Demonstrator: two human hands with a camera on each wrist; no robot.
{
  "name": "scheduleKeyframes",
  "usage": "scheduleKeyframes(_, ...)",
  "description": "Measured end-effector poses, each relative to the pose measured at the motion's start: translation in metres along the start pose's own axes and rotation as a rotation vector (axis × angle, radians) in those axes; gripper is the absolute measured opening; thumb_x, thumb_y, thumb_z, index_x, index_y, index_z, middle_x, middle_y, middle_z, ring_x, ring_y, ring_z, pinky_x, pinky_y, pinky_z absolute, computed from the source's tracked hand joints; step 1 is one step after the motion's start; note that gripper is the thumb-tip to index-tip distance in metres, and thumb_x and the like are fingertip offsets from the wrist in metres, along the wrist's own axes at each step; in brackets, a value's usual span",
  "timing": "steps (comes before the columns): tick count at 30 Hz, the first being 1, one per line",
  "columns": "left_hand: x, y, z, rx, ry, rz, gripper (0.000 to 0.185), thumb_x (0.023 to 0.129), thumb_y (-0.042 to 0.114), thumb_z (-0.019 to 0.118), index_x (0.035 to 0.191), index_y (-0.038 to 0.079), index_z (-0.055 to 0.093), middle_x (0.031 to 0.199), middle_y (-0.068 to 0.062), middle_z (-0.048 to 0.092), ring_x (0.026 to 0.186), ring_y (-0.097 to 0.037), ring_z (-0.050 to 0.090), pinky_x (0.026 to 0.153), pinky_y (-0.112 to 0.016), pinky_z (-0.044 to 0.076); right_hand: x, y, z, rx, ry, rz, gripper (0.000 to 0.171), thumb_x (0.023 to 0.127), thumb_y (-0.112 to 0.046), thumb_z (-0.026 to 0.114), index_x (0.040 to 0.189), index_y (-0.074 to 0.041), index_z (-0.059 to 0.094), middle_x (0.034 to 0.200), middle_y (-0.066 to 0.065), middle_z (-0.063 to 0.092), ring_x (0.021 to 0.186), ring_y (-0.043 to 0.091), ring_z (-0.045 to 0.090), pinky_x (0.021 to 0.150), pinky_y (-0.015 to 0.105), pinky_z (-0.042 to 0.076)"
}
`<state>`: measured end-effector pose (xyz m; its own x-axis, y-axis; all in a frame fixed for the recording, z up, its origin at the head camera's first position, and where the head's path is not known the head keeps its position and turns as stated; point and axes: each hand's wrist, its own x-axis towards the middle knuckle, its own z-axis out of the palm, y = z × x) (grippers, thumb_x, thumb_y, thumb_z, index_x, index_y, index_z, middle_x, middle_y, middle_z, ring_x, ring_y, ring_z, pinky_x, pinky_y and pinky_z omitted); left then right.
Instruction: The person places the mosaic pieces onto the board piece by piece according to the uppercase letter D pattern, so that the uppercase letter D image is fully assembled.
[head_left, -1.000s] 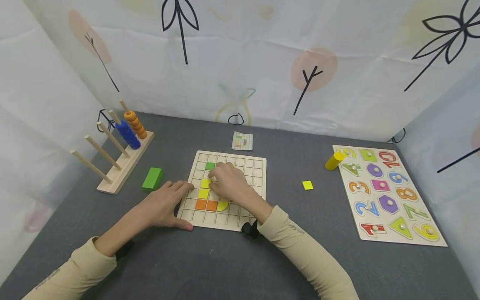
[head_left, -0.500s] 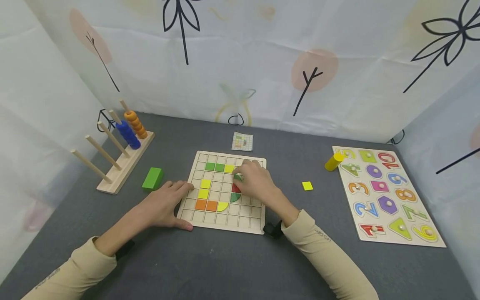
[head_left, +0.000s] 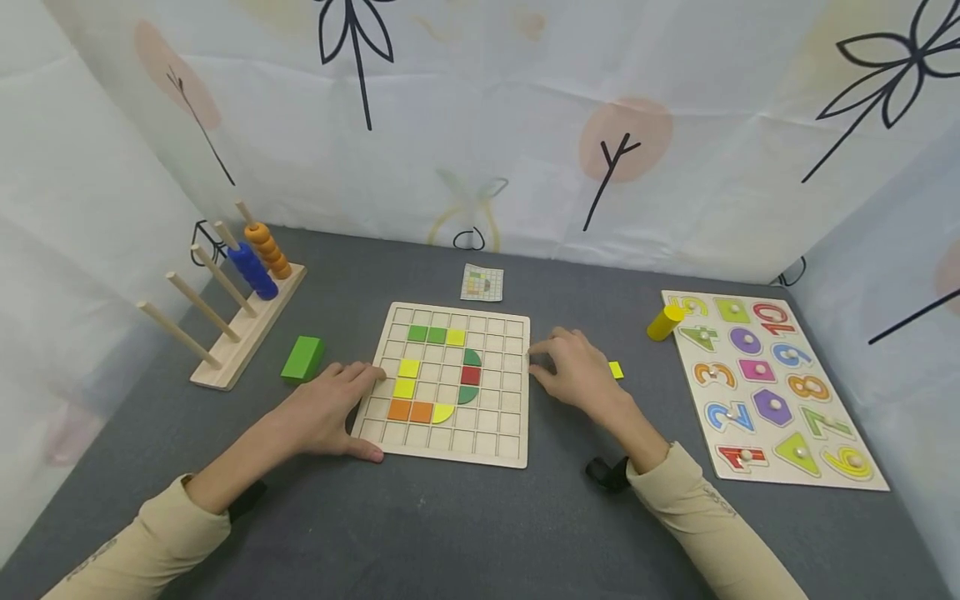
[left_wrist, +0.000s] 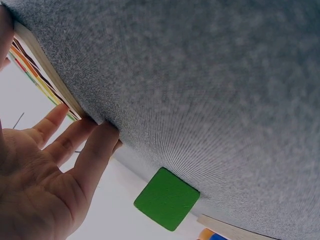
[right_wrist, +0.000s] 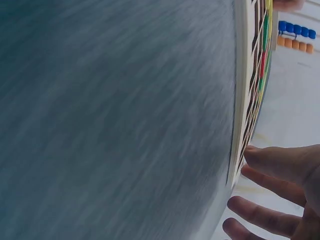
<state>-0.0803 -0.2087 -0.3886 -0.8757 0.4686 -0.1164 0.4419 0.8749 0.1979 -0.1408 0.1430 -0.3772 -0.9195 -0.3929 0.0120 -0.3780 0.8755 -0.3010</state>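
A wooden grid board (head_left: 495,433) lies flat in the head view, with green, yellow, orange and red pieces in its cells. At the board's lower left corner rests my left hand (head_left: 326,410), thumb at the front edge and fingers along the left edge. The left wrist view shows those fingers (left_wrist: 92,155) fairly straight against the wood. Just beyond the right edge is my right hand (head_left: 576,372), its fingers loosely bent and nothing visible in them. Its fingertips are close to the edge; contact is unclear. A yellow square tile (head_left: 616,369) is partly hidden behind this hand.
A small pattern card (head_left: 482,283) lies behind the board. To the left are a green block (head_left: 303,359) and a peg abacus (head_left: 251,321) with blue and orange beads. A yellow cylinder (head_left: 665,322) stands by a number puzzle (head_left: 776,387) at the right.
My right hand has moved rightward from over the board to beyond its right edge, uncovering the green curved pieces and red square. My left hand has stayed at the corner.
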Motion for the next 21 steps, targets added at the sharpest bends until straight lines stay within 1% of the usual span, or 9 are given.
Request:
scheduleKeyframes(6,0.000,0.000,0.001,-0.004,-0.005,-0.008,0.105,0.063,0.070,0.086,0.140,0.007,0.052,0.141,-0.017,0.059,0.122,-0.041,0.058,0.096,-0.056,0.053,-0.016,0.027,-0.009,-0.033,-0.005,0.035,0.029,0.093,-0.016,0.075,0.120,-0.007,0.076,0.114,0.018,0.069,0.096,0.035,0.061,0.074,0.046,0.053)
scheduleKeyframes(10,0.000,-0.001,0.001,-0.004,-0.008,-0.012,0.106,0.063,0.071,0.086,0.141,0.008,0.052,0.141,-0.017,0.060,0.121,-0.041,0.059,0.095,-0.056,0.053,-0.028,0.046,-0.016,-0.034,-0.028,0.070,0.032,0.093,-0.015,0.074,0.123,-0.005,0.074,0.120,0.022,0.068,0.105,0.040,0.062,0.083,0.053,0.053)
scheduleKeyframes(15,0.000,-0.001,0.002,-0.005,-0.007,-0.012,0.105,0.063,0.071,0.086,0.140,0.008,0.052,0.140,-0.017,0.060,0.121,-0.041,0.059,0.095,-0.056,0.054,-0.040,0.063,-0.022,-0.014,-0.061,0.090,0.033,0.094,-0.014,0.072,0.125,-0.003,0.072,0.127,0.025,0.066,0.115,0.046,0.060,0.092,0.062,0.051)
scheduleKeyframes(18,0.000,0.000,0.002,-0.005,-0.005,-0.011,0.105,0.063,0.070,0.086,0.140,0.008,0.052,0.140,-0.017,0.060,0.120,-0.041,0.059,0.094,-0.056,0.054,-0.045,0.069,-0.024,0.008,-0.060,0.076,0.034,0.094,-0.012,0.072,0.125,0.000,0.071,0.124,0.027,0.067,0.113,0.046,0.062,0.092,0.062,0.052)
scheduleKeyframes(21,0.001,-0.001,0.002,-0.006,-0.005,-0.011,0.105,0.063,0.070,0.087,0.140,0.008,0.052,0.140,-0.017,0.060,0.120,-0.041,0.058,0.094,-0.056,0.054,-0.047,0.072,-0.024,0.031,-0.055,0.055,0.035,0.093,-0.011,0.073,0.125,0.003,0.070,0.119,0.027,0.067,0.107,0.042,0.065,0.090,0.058,0.053)
